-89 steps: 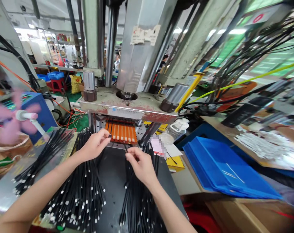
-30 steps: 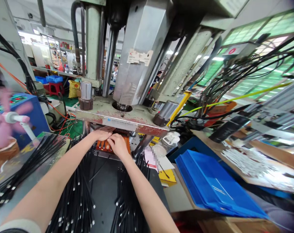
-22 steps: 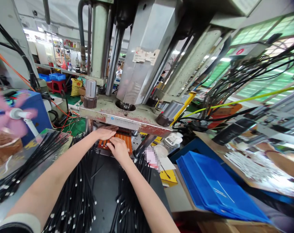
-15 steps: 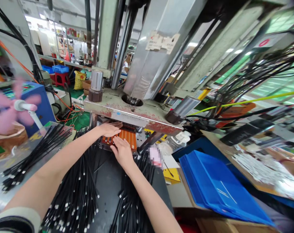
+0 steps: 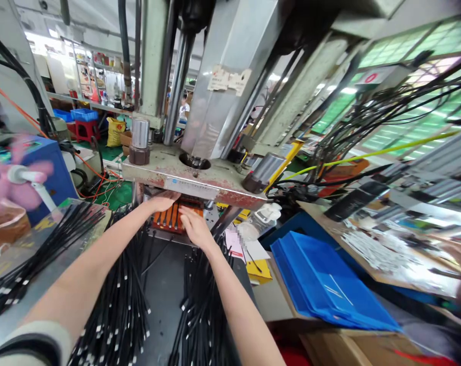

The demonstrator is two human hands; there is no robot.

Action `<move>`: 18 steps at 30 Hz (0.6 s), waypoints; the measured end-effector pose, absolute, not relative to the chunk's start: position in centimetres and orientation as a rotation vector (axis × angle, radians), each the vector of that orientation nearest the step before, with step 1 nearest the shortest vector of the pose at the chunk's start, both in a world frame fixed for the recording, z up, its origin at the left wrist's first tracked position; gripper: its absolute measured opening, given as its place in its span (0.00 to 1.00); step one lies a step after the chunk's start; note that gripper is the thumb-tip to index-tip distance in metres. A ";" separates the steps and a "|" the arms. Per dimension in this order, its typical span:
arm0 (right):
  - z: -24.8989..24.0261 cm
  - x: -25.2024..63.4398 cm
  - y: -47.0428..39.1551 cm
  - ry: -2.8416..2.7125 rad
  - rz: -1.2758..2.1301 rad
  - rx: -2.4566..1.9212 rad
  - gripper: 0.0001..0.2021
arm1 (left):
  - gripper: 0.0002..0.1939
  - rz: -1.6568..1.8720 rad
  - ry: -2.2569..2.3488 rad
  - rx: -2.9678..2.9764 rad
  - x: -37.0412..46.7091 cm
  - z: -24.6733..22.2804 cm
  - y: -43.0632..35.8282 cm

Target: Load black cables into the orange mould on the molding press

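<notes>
Under the press's upper plate lies an orange slotted mold block [image 5: 167, 227], with several short black cable ends [image 5: 170, 216] lying side by side in it. My left hand [image 5: 163, 202] is stretched flat over the block's back left part, its fingertips partly in shadow under the plate. At the block's right side is my right hand [image 5: 194, 223], fingers extended and touching or just above the orange surface. I see nothing held in either hand. Bundles of black cables with metal tips, one on the left [image 5: 119, 300] and one on the right [image 5: 205, 305], lie below my forearms.
The press plate [image 5: 192, 185] sits low over my hands, between thick metal posts. A pink fan [image 5: 19, 175] spins at the left, near another black cable bundle [image 5: 51, 249]. Blue trays [image 5: 329, 284], a clear bottle [image 5: 258, 223] and white cables [image 5: 371, 249] are at the right.
The view has shifted, so the scene sits further left. My right hand has moved toward the block's right side, and more black cable ends show in the block between my hands.
</notes>
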State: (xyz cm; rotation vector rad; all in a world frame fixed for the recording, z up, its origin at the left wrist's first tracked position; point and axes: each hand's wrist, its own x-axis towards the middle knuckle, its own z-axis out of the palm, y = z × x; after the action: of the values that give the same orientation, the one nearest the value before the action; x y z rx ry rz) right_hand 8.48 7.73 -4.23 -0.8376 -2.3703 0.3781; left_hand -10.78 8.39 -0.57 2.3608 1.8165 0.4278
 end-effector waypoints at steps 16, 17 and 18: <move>-10.9 20.0 2.5 -2.125 0.383 -1.989 0.13 | 0.11 -0.038 1.926 2.235 -5.9 -8.8 -2.1; -10.8 20.3 2.5 -2.029 0.446 -1.921 0.13 | 0.10 -0.021 1.886 2.234 -6.2 -8.4 -2.2; -10.6 20.5 2.3 -1.919 0.540 -1.826 0.12 | 0.08 -0.005 1.837 2.246 -6.5 -7.9 -2.5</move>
State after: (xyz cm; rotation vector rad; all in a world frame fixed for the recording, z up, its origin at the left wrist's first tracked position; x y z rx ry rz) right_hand 20.48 2.28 -10.63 -1.8257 -1.9193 0.5398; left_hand -6.48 -2.45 -7.89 2.2460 1.8365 -0.0046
